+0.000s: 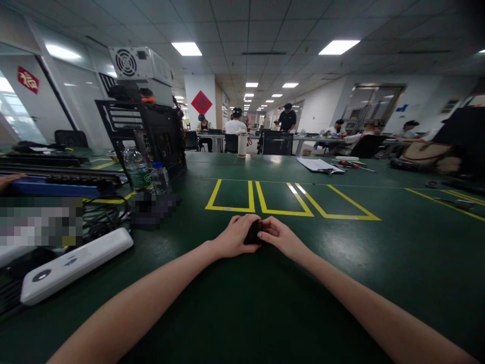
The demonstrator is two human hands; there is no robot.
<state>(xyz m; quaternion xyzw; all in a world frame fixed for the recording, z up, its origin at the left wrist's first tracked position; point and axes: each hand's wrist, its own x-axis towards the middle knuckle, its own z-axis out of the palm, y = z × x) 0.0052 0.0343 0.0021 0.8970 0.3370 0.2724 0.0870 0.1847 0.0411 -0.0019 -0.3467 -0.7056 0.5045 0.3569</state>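
Between my two hands, on the dark green tabletop (242, 303), is a small black rounded object (253, 233), mostly covered by fingers. My left hand (238, 236) wraps around its left side, thumb low and fingers over the top. From the right, my right hand (278, 235) closes on it with thumb and bent fingers. Its exact kind cannot be made out. Just beyond the hands, yellow tape (235, 208) marks several box outlines on the table.
To the left lie a white elongated device (78, 265), black cables (109, 215), two plastic bottles (137, 169) and an open black computer case (162, 134). Farther back stand a white tumbler (241, 144) and a clipboard with papers (320, 165). A person's hand (11, 181) shows at far left.
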